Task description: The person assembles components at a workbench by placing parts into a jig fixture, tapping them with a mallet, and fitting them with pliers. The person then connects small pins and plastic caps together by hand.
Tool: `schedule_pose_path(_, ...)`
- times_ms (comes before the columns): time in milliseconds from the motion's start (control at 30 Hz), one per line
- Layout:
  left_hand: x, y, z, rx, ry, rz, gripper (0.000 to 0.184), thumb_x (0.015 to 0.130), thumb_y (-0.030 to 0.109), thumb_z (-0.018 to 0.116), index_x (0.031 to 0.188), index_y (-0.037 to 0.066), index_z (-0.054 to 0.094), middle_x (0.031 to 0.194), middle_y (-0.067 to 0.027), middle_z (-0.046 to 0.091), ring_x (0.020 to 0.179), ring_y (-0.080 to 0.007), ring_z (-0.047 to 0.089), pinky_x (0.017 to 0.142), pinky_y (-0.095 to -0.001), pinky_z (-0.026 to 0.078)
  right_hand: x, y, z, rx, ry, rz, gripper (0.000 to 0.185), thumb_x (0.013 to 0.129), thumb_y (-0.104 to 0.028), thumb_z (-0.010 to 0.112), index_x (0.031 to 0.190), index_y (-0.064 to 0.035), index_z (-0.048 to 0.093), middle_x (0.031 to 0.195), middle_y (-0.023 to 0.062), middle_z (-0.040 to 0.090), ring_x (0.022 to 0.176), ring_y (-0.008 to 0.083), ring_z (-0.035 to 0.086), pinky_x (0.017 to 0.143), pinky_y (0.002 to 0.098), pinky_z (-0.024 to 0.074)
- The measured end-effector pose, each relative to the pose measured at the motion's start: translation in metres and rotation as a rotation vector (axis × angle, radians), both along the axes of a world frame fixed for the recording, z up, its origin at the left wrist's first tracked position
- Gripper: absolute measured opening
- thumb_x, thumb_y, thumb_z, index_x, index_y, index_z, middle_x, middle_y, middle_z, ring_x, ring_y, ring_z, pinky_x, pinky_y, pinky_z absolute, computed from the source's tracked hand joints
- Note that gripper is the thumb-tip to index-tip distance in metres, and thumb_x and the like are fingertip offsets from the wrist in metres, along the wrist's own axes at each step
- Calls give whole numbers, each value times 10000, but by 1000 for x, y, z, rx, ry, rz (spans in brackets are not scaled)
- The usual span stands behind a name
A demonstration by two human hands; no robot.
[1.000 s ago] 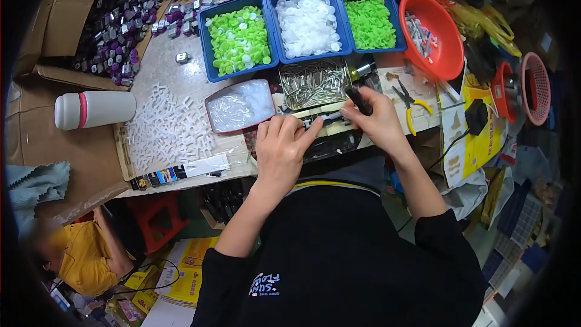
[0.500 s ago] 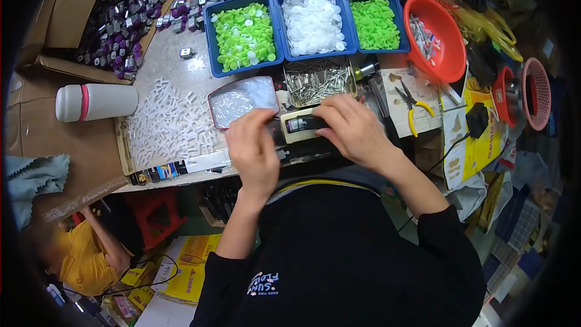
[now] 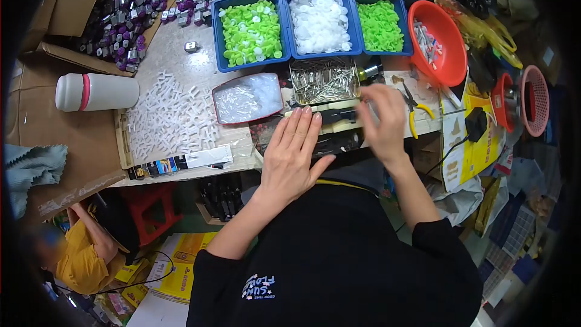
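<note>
My left hand (image 3: 293, 156) lies flat with its fingers stretched together over the left end of a cream-coloured holder (image 3: 347, 126). In that holder sits a long black part (image 3: 338, 116), partly hidden by the hand. My right hand (image 3: 385, 122) is at the right end of the holder, blurred by motion, so its grip is not clear. Just behind the holder stands a tin of metal pins (image 3: 324, 82). Left of it, a red-edged tray (image 3: 279, 92) holds clear plastic bits.
Blue bins (image 3: 287, 41) of green and white discs stand behind. White plastic pieces (image 3: 172, 115) and a white bottle (image 3: 109, 92) are at left. A red bowl (image 3: 455, 60) and yellow-handled pliers (image 3: 413, 120) are at right. Another person (image 3: 88, 254) sits lower left.
My left hand has gone from bent fingers beside the holder to lying flat across its left end. My right hand has moved right, off the black part's middle.
</note>
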State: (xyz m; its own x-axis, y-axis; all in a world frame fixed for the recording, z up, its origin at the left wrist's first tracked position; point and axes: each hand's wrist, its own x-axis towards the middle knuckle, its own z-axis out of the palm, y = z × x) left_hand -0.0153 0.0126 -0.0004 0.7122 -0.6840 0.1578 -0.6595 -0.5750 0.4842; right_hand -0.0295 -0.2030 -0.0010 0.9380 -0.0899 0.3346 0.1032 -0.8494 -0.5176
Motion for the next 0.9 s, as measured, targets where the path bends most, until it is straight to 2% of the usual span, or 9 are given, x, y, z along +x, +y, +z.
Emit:
schedule_pose_path(100, 2, -9, 4, 82, -16, 32, 673, 818, 349, 671, 1329, -39, 466, 1357, -259, 457, 1266, -396, 436, 1082, -453, 309, -2, -15, -21, -115, 3, -229, 320, 800, -56, 644, 1110, -26, 570, 950, 157, 572, 913, 347, 562, 766, 406, 448)
schedule_pose_path(233, -4, -11, 3, 99, -95, 49, 640, 822, 337, 670, 1310, -36, 489, 1336, -259, 477, 1253, -403, 448, 1086, -452, 308, -6, -23, -25, -130, 63, -189, 313, 841, 21, 569, 1154, 7, 549, 919, 183, 557, 784, 369, 579, 695, 410, 467)
schedule_pose_path(400, -7, -15, -2, 65, -116, 101, 617, 812, 305, 675, 1303, -27, 503, 1324, -257, 490, 1259, -393, 448, 1098, -482, 282, -33, 1, 28, 94, 138, -45, 279, 864, 53, 539, 1142, 47, 565, 848, 178, 542, 742, 355, 550, 657, 382, 449)
schedule_pose_path(533, -7, -12, -5, 80, -124, 99, 620, 805, 296, 679, 1310, -16, 499, 1335, -244, 486, 1269, -382, 441, 1103, -502, 263, -40, 16, 37, 45, -58, 9, 246, 833, 61, 572, 1079, 44, 588, 815, 174, 524, 668, 340, 534, 604, 366, 443)
schedule_pose_path(567, -8, -13, -7, 80, -131, 108, 614, 805, 291, 678, 1309, -12, 502, 1335, -240, 488, 1268, -380, 443, 1104, -507, 258, -36, 23, 29, -36, 98, 5, 205, 802, 78, 585, 1002, 38, 610, 784, 163, 522, 635, 332, 536, 573, 371, 439)
schedule_pose_path(667, -3, -17, -8, 63, -151, 127, 598, 806, 282, 677, 1305, -2, 509, 1336, -226, 494, 1268, -372, 446, 1106, -514, 249, -36, 18, 25, -3, 53, -39, 218, 804, 68, 586, 1016, 23, 611, 761, 146, 511, 633, 326, 541, 563, 378, 436)
schedule_pose_path(700, -8, -13, -7, 74, -126, 118, 588, 808, 277, 675, 1303, 4, 514, 1337, -216, 498, 1270, -366, 446, 1107, -516, 245, -41, 13, 23, -23, -27, -26, 470, 812, -5, 623, 1275, -67, 566, 762, 103, 529, 627, 273, 585, 564, 363, 472)
schedule_pose_path(800, -8, -14, -6, 89, -131, 121, 588, 807, 275, 676, 1306, 11, 513, 1340, -210, 497, 1276, -358, 443, 1111, -519, 234, -43, 13, 9, -177, 96, -9, 493, 795, 30, 624, 1278, -60, 569, 740, 97, 517, 603, 256, 568, 555, 349, 466)
schedule_pose_path(900, -8, -13, -5, 95, -129, 120, 569, 812, 266, 669, 1302, 16, 521, 1341, -204, 500, 1284, -344, 438, 1113, -526, 223, -45, 11, 17, -6, -35, 15, 478, 807, 3, 624, 1277, -63, 564, 720, 105, 488, 609, 271, 570, 553, 373, 455)
